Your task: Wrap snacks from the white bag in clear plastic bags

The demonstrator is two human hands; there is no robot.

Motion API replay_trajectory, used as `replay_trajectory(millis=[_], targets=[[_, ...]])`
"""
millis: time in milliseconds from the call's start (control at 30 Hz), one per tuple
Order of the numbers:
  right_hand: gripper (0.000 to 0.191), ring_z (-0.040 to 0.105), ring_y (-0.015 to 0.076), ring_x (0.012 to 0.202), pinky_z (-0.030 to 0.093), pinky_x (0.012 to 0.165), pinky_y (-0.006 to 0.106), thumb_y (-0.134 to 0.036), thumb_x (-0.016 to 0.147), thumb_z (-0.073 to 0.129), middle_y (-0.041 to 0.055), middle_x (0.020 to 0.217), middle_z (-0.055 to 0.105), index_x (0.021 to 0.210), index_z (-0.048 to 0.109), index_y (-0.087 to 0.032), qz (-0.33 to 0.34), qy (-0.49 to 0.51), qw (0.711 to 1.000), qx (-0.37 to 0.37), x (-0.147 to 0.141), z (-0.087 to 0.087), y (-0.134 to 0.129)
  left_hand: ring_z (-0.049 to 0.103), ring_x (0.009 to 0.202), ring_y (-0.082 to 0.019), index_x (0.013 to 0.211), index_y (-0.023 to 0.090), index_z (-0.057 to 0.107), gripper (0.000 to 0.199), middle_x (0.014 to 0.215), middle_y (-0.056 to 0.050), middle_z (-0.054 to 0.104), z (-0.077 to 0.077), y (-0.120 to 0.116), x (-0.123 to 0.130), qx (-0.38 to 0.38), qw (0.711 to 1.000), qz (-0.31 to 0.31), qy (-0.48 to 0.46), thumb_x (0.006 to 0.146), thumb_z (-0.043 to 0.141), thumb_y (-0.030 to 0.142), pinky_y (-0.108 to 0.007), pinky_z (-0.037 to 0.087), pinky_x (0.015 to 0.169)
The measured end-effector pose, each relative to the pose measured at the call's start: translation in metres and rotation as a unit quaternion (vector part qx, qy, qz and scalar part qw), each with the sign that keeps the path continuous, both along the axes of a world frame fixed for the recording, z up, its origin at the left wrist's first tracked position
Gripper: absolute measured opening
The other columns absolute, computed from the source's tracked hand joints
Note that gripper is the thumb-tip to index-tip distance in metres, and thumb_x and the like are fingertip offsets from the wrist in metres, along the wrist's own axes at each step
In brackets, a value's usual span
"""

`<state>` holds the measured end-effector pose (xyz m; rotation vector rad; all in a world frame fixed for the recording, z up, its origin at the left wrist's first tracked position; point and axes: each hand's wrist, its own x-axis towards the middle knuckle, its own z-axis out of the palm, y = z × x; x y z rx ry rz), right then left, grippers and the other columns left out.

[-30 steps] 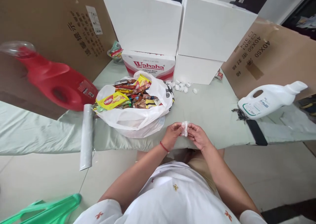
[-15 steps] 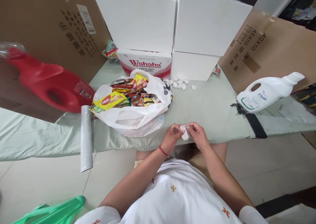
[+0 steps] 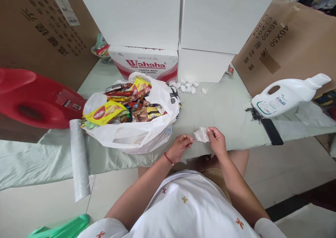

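Pinched between the thumb and fingers of my right hand (image 3: 216, 140) is a crumpled piece of clear plastic film (image 3: 201, 135), held just above the table's near edge. My left hand (image 3: 181, 146), a red cord on its wrist, is closed just left of the film with a small gap between. Whether its fingertips hold anything is too small to make out. To the left of both hands stands an open white plastic bag (image 3: 147, 134) full of wrapped snacks, with a yellow wafer packet (image 3: 106, 113) on top. Several small white wrapped pieces (image 3: 188, 86) lie behind the bag's right side.
A red jug (image 3: 39, 98) and a plastic roll (image 3: 79, 161) sit at left, the roll overhanging the edge. White boxes (image 3: 207, 64) wall off the back. At right are a white detergent bottle (image 3: 285, 96), keys (image 3: 254, 114) and a phone (image 3: 272, 131). Cardboard (image 3: 265, 52) flanks the table.
My hands have drawn apart; both held the small white bundle before. It now shows as loosened, crumpled film in my right hand alone. The view has tilted down slightly.
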<state>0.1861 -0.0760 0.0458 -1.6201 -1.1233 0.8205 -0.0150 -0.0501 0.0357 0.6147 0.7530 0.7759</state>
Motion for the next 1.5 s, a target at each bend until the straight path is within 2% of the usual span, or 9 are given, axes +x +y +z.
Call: replay_trajectory(millis=[133, 267, 567, 833, 933, 1100, 1267, 1400, 1500], targets=[[0.038, 0.034, 0.0113, 0.051, 0.027, 0.045, 0.024, -0.06, 0.077, 0.071, -0.0049, 0.061, 0.047, 0.084, 0.062, -0.025, -0.085, 0.16, 0.983, -0.016, 0.012, 0.003, 0.007, 0.058, 0.076, -0.01, 0.073, 0.015, 0.063, 0.035, 0.094, -0.004, 0.068, 0.007, 0.01, -0.014, -0.028, 0.999, 0.025, -0.015, 0.067, 0.088, 0.039, -0.022, 0.047, 0.069], [0.042, 0.024, 0.0092, 0.045, 0.016, 0.04, 0.024, -0.059, 0.067, 0.078, -0.0079, 0.055, 0.04, 0.084, 0.058, -0.026, -0.056, 0.279, 0.957, -0.065, -0.01, 0.003, 0.013, 0.064, 0.092, -0.018, 0.094, 0.017, 0.071, 0.047, 0.111, -0.01, 0.069, 0.009, 0.004, 0.006, -0.066, 0.996, -0.034, -0.045, 0.07, 0.084, 0.055, -0.029, 0.051, 0.074], [0.034, 0.041, 0.0134, 0.055, 0.032, 0.051, 0.027, -0.057, 0.083, 0.068, -0.003, 0.061, 0.053, 0.08, 0.067, -0.023, 0.015, 0.021, 0.999, -0.029, 0.012, 0.006, 0.018, 0.062, 0.082, -0.014, 0.083, 0.016, 0.074, 0.034, 0.087, -0.003, 0.072, 0.002, 0.013, 0.016, -0.036, 0.998, 0.06, -0.006, 0.064, 0.091, 0.039, -0.027, 0.048, 0.078], [0.037, 0.029, 0.0091, 0.046, 0.022, 0.043, 0.026, -0.057, 0.075, 0.078, -0.0052, 0.059, 0.049, 0.079, 0.064, -0.024, -0.037, 0.141, 0.988, -0.056, 0.044, 0.022, 0.015, 0.063, 0.071, -0.011, 0.082, 0.018, 0.062, 0.035, 0.081, 0.002, 0.068, 0.005, 0.022, 0.006, -0.03, 0.988, 0.115, -0.099, 0.071, 0.087, 0.04, -0.025, 0.051, 0.067], [0.038, 0.041, 0.011, 0.053, 0.034, 0.048, 0.026, -0.061, 0.078, 0.074, -0.0022, 0.067, 0.055, 0.08, 0.064, -0.024, -0.042, 0.156, 0.987, -0.024, 0.046, 0.025, 0.015, 0.055, 0.057, -0.008, 0.077, 0.018, 0.057, 0.04, 0.071, 0.005, 0.06, 0.006, 0.024, 0.006, 0.019, 0.993, 0.105, -0.057, 0.073, 0.084, 0.047, -0.022, 0.045, 0.054], [0.052, 0.059, 0.0229, 0.113, 0.05, 0.093, 0.036, -0.069, 0.086, 0.06, 0.0076, 0.118, 0.066, 0.121, 0.065, -0.031, 0.092, 0.126, 0.987, 0.025, 0.036, 0.036, 0.02, 0.042, 0.049, -0.006, 0.072, 0.018, 0.054, 0.046, 0.062, 0.006, 0.05, 0.018, 0.024, 0.012, 0.067, 0.998, 0.011, 0.02, 0.076, 0.08, 0.055, -0.021, 0.034, 0.045], [0.039, 0.059, 0.0164, 0.073, 0.046, 0.068, 0.028, -0.056, 0.075, 0.078, 0.0, 0.077, 0.066, 0.092, 0.072, -0.021, 0.287, 0.152, 0.935, -0.141, 0.012, 0.036, 0.029, 0.044, 0.053, -0.008, 0.076, 0.018, 0.06, 0.051, 0.063, 0.004, 0.054, 0.022, 0.021, 0.017, 0.045, 0.999, 0.012, -0.004, 0.077, 0.073, 0.067, -0.022, 0.034, 0.051], [0.041, 0.047, 0.0108, 0.055, 0.038, 0.056, 0.024, -0.058, 0.07, 0.08, -0.0044, 0.062, 0.057, 0.075, 0.064, -0.021, 0.136, 0.28, 0.939, -0.147, -0.002, 0.03, 0.032, 0.062, 0.086, -0.02, 0.1, 0.018, 0.069, 0.059, 0.093, -0.006, 0.07, 0.011, 0.012, 0.012, 0.093, 0.995, 0.015, -0.011, 0.073, 0.074, 0.07, -0.032, 0.047, 0.083], [0.043, 0.049, 0.0116, 0.055, 0.042, 0.056, 0.025, -0.055, 0.063, 0.086, -0.0042, 0.061, 0.058, 0.075, 0.062, -0.021, 0.064, 0.355, 0.921, -0.149, -0.005, 0.024, 0.031, 0.061, 0.109, -0.024, 0.088, 0.019, 0.071, 0.041, 0.106, -0.007, 0.072, 0.005, 0.007, 0.012, 0.146, 0.988, 0.014, 0.038, 0.067, 0.089, 0.048, -0.037, 0.041, 0.102]])
